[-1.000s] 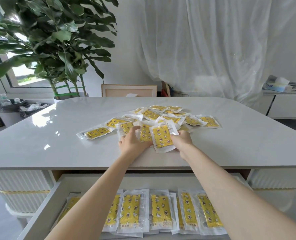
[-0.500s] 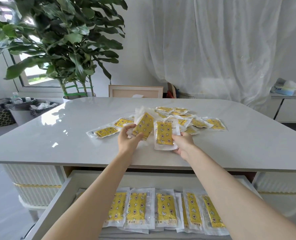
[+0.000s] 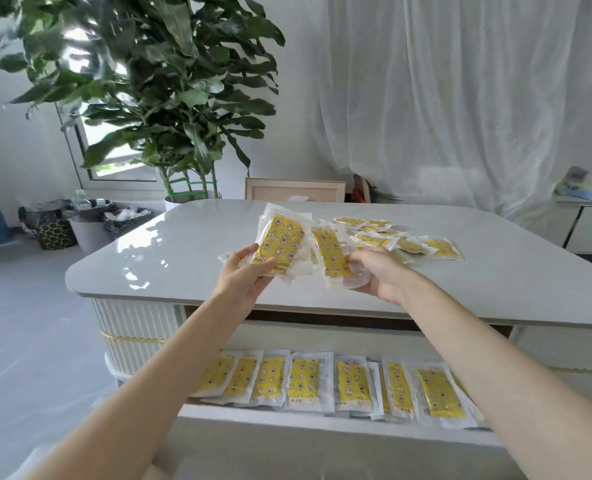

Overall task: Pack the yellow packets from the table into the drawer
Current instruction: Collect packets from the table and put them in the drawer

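at the far left, lined waste bins [image 3: 90,223] stand on the floor beside a tall leafy plant [image 3: 170,98] in a white pot. the pale grey table [image 3: 142,271] fills the middle.

above its near edge, the left hand [image 3: 242,275] has its fingers curled round the lower end of the left-hand packet [image 3: 280,244], thumb on the front, holding it tilted and lifted off the tabletop. just to its right, the right-hand packet [image 3: 332,258] leans the other way. its lower end is pinched by the right hand [image 3: 377,271], fingers curled under the clear wrapper and thumb over its edge. the two packets sit close together; whether they touch i cannot tell.

behind and to the right of the hands, a loose pile of yellow packets [image 3: 402,242] lies overlapping on the table.

below the tabletop the drawer [image 3: 322,431] is pulled open. a row of packed packets [image 3: 305,379] lies flat inside it, side by side and partly overlapping across its width.

a sheer white curtain [image 3: 461,98] hangs behind the table, and a low cabinet [image 3: 589,223] with clutter on top stands at the far right.
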